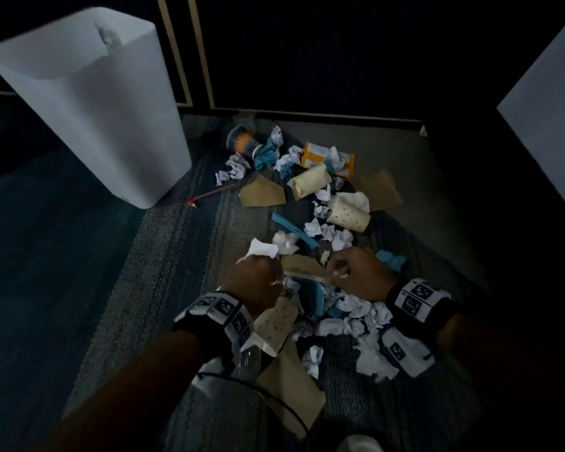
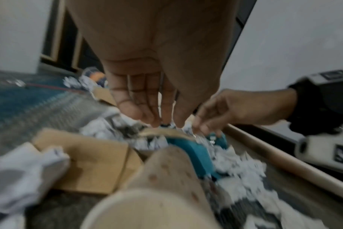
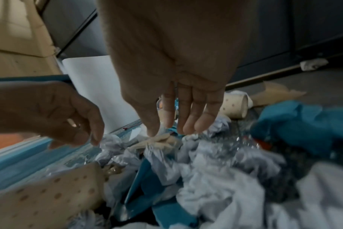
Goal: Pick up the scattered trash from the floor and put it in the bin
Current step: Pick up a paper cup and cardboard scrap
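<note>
A white bin (image 1: 111, 109) stands on the carpet at the far left. Crumpled white papers (image 1: 356, 308), brown paper pieces, blue card (image 1: 317, 298) and dotted paper cups lie in a pile in the middle. Both hands reach down side by side onto a strip of brown paper (image 1: 299, 265) in that pile. My left hand (image 2: 164, 122) points its fingers and thumb down together, tips at the strip's edge (image 2: 161, 131); whether it pinches anything is unclear. My right hand (image 3: 166, 131) hangs with straight fingers, tips touching the strip (image 3: 162, 138). A dotted cup (image 1: 276, 324) lies under my left wrist.
Farther off lie another dotted cup (image 1: 348, 213), an orange packet (image 1: 320, 154), a printed can (image 1: 242, 141) and a red stick (image 1: 209, 194). A clear plastic bottle (image 1: 248, 360) lies near me. Dark cabinet fronts close the back; a white panel (image 1: 552, 109) stands at the right.
</note>
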Tool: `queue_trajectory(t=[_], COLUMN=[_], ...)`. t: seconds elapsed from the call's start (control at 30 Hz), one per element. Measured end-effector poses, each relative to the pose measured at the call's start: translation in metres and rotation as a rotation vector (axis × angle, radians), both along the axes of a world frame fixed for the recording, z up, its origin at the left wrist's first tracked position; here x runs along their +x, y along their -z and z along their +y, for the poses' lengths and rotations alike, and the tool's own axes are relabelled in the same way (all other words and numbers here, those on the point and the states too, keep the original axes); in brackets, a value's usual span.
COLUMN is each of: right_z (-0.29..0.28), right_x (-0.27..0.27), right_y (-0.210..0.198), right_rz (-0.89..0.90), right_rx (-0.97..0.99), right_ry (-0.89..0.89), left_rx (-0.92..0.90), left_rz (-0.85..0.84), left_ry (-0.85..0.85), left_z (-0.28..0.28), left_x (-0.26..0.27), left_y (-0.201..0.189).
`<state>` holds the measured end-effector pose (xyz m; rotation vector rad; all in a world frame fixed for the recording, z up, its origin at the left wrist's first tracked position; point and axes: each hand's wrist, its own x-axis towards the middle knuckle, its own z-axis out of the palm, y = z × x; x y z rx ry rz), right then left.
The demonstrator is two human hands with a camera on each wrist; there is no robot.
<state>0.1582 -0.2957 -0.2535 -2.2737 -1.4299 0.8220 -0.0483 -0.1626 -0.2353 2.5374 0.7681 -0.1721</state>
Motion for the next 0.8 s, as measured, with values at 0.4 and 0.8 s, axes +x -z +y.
queue_trajectory(t=[0.4,0.8], right_z=[0.02,0.028], right_x=[-0.013,-0.006], right_y=[0.041,-0.035], right_rz=[0.034,0.292], right_rx=[0.086,0.274], right_ry=[0.104,0.189], left_rx=[0.049,-0.255], left_rz=[0.378,0.108], left_ry=[0.127,-0.002], left_z=[-0.032,-0.004], left_x=[0.012,-0.015], left_y=[0.029,-0.012])
